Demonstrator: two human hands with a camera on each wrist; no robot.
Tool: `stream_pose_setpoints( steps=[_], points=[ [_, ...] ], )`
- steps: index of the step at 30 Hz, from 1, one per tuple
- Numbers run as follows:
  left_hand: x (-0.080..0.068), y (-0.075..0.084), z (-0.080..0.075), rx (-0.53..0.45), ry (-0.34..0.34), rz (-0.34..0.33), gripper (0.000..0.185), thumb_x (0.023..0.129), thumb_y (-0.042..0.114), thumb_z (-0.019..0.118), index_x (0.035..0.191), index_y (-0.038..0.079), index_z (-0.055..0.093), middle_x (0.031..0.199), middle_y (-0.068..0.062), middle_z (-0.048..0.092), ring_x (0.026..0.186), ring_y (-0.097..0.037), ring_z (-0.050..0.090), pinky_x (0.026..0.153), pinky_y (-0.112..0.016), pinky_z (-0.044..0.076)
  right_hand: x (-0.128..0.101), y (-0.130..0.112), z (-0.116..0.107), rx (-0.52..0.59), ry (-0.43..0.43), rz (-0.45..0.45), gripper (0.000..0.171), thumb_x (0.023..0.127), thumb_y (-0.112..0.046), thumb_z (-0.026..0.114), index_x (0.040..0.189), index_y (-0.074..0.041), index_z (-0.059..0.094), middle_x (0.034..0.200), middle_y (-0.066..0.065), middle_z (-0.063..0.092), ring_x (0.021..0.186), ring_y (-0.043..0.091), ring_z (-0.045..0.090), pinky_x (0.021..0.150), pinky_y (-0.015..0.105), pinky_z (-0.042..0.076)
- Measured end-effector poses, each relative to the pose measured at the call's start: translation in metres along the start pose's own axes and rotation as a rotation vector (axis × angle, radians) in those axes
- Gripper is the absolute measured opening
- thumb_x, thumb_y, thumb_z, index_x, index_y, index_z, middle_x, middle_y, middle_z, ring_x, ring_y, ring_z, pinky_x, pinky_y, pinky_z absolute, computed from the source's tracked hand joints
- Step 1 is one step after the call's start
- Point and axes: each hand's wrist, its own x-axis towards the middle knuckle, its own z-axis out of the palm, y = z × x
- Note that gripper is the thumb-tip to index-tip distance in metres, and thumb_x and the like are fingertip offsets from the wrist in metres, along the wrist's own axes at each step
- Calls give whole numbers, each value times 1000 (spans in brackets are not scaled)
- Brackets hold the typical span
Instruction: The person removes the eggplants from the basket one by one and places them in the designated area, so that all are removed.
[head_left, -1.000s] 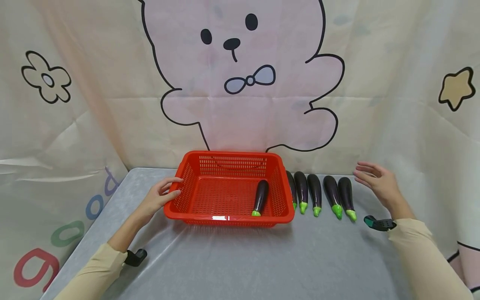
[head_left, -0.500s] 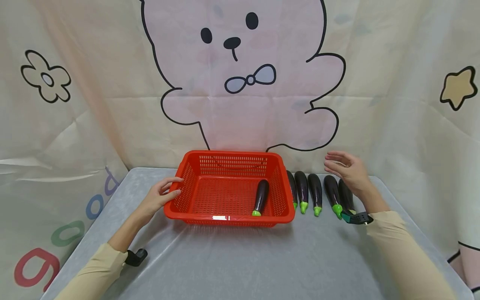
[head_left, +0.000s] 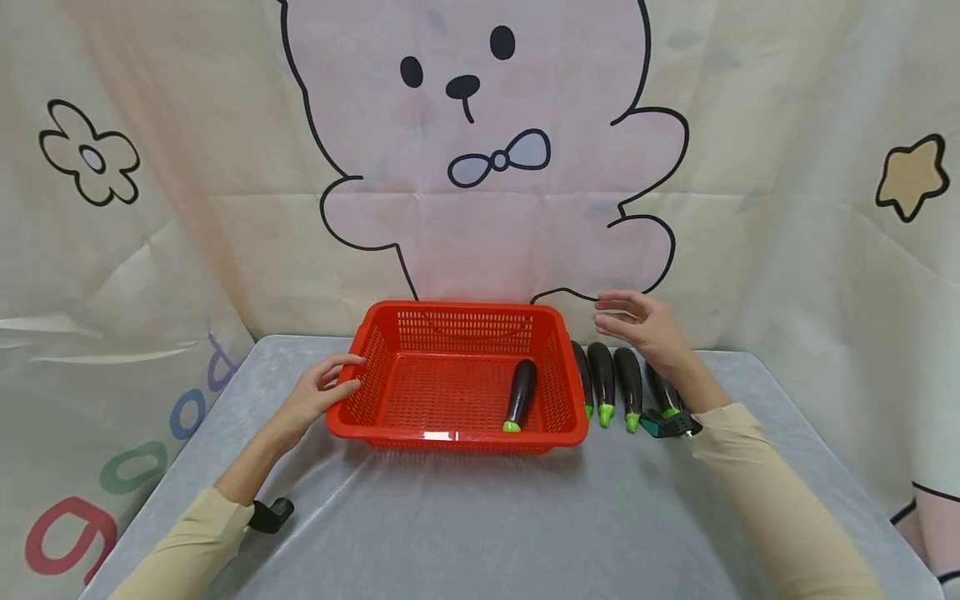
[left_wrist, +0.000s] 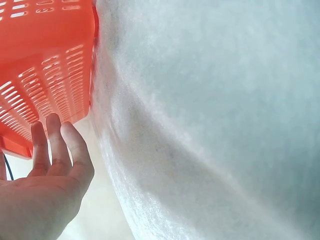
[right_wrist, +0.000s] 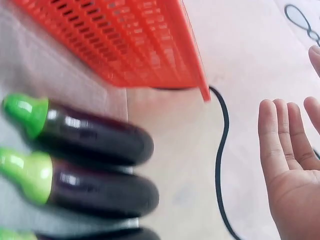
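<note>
table (head_left: 465, 517) draped in pale grey cloth, holding a red basket (head_left: 457, 321) with one eggplant (head_left: 520, 394) inside. row of eggplants (head_left: 603, 379) lies just right of it. left hand (head_left: 318, 396), fingers relaxed, touches the basket's left wall. right hand (head_left: 645, 327) hovers empty, fingers spread, above the row.

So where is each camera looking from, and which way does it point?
Head: looks forward and down at the table, red basket, eggplants; both hands and sleeves show.
Left wrist: looks past the left hand at the basket's side wall.
Right wrist: looks past the open right hand at eggplants and the basket's corner.
All three views share the basket.
</note>
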Motion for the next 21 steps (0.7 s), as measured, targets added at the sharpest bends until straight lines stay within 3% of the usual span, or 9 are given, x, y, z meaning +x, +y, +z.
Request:
stream_pose_setpoints(
  steps=[7, 12, 21],
  points=[
    [0, 1, 0, -10, -4, -5, 43, 101, 14, 65, 140, 1, 52, 140, -28, 51, 112, -38, 58, 82, -36, 57, 23, -11, 32, -109, -66, 12, 45, 96, -17, 74, 137, -6, 59, 131, 16, 61, 116, 28, 62, 97, 42, 50],
    [0, 3, 1, -4, -2, -7, 46, 101, 16, 66, 141, 0, 50, 140, -27, 50, 112, -36, 59, 82, -36, 57, 41, -18, 59, -95, -110, 7, 45, 95, -17, 75, 136, -5, 59, 133, 20, 59, 117, 30, 61, 102, 51, 45],
    [0, 3, 0, -2, 1, -27, 45, 100, 16, 66, 141, 2, 52, 141, -27, 50, 113, -41, 57, 81, -37, 58, 68, -10, 101, -51, -151, 38, 44, 95, -8, 73, 134, 3, 58, 133, 24, 57, 116, 33, 57, 97, 48, 49]
  ],
)
